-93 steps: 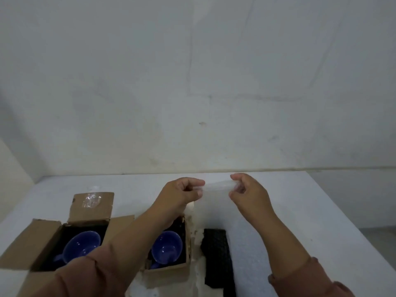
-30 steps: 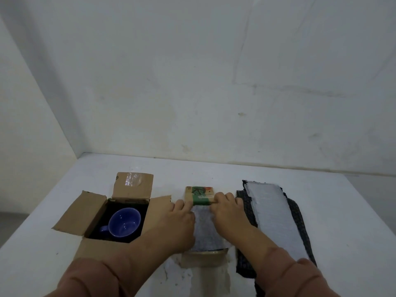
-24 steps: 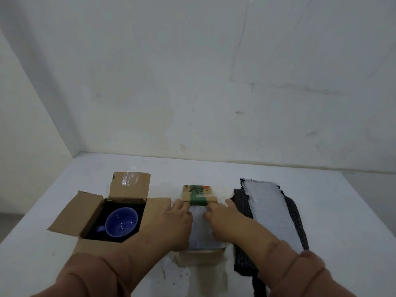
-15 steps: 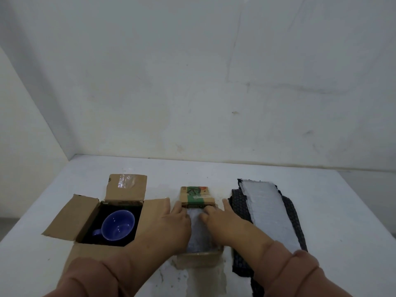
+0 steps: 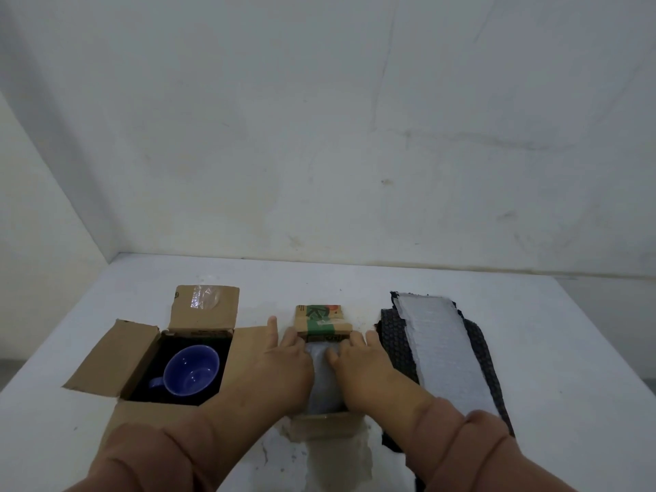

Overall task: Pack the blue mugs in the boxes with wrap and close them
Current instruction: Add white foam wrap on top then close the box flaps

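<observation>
On the white worktop (image 5: 568, 349) two cardboard boxes sit side by side near the person. The left box (image 5: 142, 353) stands open with its flaps spread outward, the far flap carrying a patch of clear tape, and a blue mug (image 5: 190, 370) lies inside it on a dark lining, mouth up and handle pointing to the left. The middle box (image 5: 321, 426) is mostly covered by the person's hands; its far flap (image 5: 321, 319), printed in green with a red spot, stands up behind the fingers. A sheet of pale wrap (image 5: 323, 378) fills the box opening, and whatever lies under it cannot be made out. The left hand (image 5: 284, 363) rests flat with its fingers spread on the left side of the wrap, the index finger stretched toward the neighbouring box's flap. The right hand (image 5: 362, 367) lies palm down on the right side of the wrap, fingers loosely extended and gripping nothing. Both sleeves are a brownish pink. To the right of the middle box, just beside the right hand, a strip of white bubble wrap (image 5: 443, 349) lies on top of dark patterned wrap (image 5: 392, 335), running away from the person.
</observation>
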### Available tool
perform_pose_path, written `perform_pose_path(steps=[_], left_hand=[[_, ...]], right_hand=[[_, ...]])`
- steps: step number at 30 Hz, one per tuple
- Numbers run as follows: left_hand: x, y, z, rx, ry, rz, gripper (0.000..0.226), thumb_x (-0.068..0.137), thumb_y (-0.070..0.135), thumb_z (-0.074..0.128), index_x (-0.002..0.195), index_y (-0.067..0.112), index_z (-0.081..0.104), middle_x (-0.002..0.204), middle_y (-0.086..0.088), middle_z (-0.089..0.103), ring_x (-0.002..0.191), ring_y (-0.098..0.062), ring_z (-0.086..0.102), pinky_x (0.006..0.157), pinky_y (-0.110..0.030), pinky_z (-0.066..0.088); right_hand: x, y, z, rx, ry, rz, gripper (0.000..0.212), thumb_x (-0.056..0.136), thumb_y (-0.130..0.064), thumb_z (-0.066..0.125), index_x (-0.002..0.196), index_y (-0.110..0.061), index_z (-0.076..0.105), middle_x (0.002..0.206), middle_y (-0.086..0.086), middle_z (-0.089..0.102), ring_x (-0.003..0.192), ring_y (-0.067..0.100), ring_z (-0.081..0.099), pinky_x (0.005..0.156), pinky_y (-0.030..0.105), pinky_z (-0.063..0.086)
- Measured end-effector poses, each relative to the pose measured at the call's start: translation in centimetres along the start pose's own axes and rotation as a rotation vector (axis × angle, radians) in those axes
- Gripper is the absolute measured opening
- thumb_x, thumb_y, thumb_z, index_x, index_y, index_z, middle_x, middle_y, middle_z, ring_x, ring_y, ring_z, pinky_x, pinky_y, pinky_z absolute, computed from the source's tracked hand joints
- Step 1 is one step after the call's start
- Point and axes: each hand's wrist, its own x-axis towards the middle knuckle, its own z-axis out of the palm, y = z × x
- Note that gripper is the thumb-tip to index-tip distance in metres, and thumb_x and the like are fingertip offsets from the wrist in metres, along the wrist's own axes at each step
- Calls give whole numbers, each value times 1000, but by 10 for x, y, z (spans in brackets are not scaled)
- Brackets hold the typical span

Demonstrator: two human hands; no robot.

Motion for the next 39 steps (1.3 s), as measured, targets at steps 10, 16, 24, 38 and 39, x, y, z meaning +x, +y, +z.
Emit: perform_pose_path(steps=[10,16,24,38,39], left_hand=[[8,6,3,-65,-65,-10,52,87,28,55,134,9,43,148,-10,36,144,-37,-7,103,-68,-16],[24,46,-23,-566,234,45,33,82,15,52,115,16,52,124,-7,49,119,-26,39,99,-34,31],[73,149,-38,-1529,-282,-29,39,89,6,48,127,12,52,124,-6,54,112,-20,52,89,-26,45],[110,182,-47,-1981,-361,-436,10,87,5,56,77,6,56,68,-9,54,57,-18,51,51,-27,44],[111,183,-49,-1990,-357,-428,7,88,9,58,81,6,57,70,-9,55,59,-19,54,52,-28,47]], right_hand=[[3,16,21,463,17,68,71,82,-42,59,142,-30,24,142,3,39,124,29,44,106,57,16],[-38,81,66,1290,378,427,31,87,-19,59,118,-19,61,125,3,60,108,16,56,90,24,42],[-74,114,152,987,64,552,35,90,-6,44,121,-10,59,132,9,50,118,21,50,96,21,38],[-67,107,176,858,175,414,33,90,-15,49,121,-13,58,136,6,43,121,18,42,97,18,31],[-66,108,177,852,176,410,31,90,-16,48,119,-12,58,134,6,44,119,18,43,94,17,31]])
